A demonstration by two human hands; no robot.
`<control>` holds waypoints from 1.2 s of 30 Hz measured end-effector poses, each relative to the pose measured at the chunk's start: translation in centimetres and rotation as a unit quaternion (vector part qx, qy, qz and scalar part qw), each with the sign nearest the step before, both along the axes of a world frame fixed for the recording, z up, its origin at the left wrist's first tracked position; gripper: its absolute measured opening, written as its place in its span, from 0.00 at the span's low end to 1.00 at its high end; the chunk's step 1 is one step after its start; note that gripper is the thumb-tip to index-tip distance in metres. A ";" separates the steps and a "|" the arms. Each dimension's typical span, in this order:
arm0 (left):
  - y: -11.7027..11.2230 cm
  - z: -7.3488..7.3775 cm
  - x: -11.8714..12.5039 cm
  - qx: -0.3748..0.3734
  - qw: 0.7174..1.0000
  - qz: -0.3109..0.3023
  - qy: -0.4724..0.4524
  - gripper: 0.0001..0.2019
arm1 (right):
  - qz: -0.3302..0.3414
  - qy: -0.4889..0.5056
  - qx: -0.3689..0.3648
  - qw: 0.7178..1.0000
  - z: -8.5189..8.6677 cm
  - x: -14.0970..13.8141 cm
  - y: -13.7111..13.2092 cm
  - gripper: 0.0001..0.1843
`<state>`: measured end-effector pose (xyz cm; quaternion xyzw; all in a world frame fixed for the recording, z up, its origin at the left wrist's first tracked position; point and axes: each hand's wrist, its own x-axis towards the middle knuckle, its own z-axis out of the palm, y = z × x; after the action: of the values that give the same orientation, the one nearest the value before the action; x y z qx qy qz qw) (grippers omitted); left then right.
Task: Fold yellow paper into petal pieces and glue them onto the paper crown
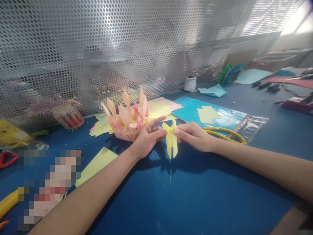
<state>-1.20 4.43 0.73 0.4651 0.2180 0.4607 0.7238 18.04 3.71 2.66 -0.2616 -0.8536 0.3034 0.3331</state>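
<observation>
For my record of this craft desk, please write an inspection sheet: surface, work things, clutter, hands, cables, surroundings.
Surface: blue tabletop, with small pale specks.
Work things: folded yellow paper piece, held upright between both hands; peach and pink spiky folded paper model just behind the left hand.
Clutter: loose pale yellow paper sheet; teal paper sheet with a yellow square on it; yellow hoop; clear plastic bag.
Hands: left hand and right hand each pinch the yellow piece.
Cables: dark cable far right, blurred.
Surroundings: perforated metal screen behind the desk.
</observation>
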 end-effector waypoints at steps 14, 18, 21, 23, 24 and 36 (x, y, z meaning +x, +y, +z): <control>0.2 -0.1 0.0 0.013 1.000 0.008 -0.007 0.24 | 0.008 -0.026 0.034 0.999 -0.4 -0.3 0.0 0.20; 0.3 0.0 0.1 0.020 1.000 0.010 -0.018 0.21 | 0.015 -0.033 0.028 0.999 -0.7 -0.3 0.1 0.19; 0.2 0.1 0.1 0.023 0.999 0.015 -0.020 0.20 | 0.017 -0.036 0.021 0.999 -0.7 -0.3 0.1 0.20; 0.1 0.2 0.2 0.024 0.999 0.019 -0.019 0.19 | 0.019 -0.039 0.015 0.999 -0.6 -0.3 0.1 0.20; 0.1 0.2 0.2 0.024 0.999 0.022 -0.018 0.18 | 0.020 -0.041 0.011 0.999 -0.6 -0.3 0.0 0.20; -0.1 -0.2 0.8 0.033 0.999 0.030 0.027 0.18 | -0.028 -0.036 -0.017 0.999 -0.3 -0.4 0.0 0.24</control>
<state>-0.43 4.35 0.53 0.4943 0.2356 0.4768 0.6876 17.59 3.68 2.40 -0.3019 -0.8519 0.2985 0.3066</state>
